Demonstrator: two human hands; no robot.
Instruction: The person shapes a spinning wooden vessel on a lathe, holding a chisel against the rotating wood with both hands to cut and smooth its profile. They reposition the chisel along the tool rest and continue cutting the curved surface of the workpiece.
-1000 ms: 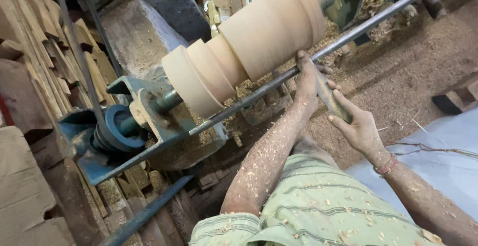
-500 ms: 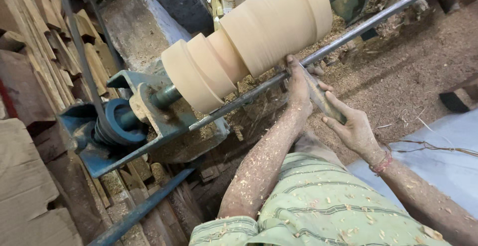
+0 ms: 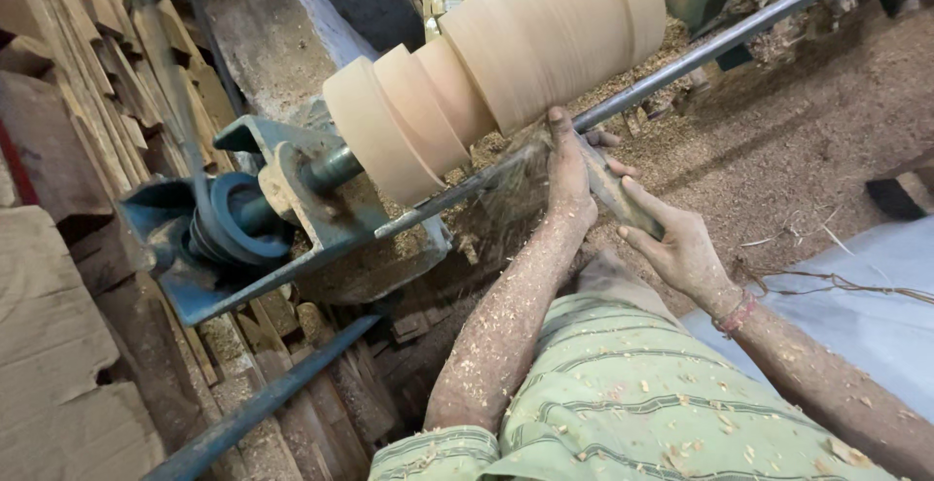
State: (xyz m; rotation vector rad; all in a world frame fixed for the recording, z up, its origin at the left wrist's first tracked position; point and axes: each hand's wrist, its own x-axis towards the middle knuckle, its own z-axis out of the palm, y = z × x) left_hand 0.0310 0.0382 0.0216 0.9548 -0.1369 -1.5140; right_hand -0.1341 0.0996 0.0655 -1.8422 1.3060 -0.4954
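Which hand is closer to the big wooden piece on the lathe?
Left. The left hand sits right under the wooden workpiece, on the metal rest bar; the right hand is further back, gripping the tool handle.

Pale tan wood blank at 12 o'clock, smooth, unpatterned. Blue-painted lathe frame at 9 o'clock. Grey steel tool rest bar at 1 o'clock. My shirt, at 6 o'clock: light green, darker stripes, speckled with yellowish shavings. Red wristband at 4 o'clock.
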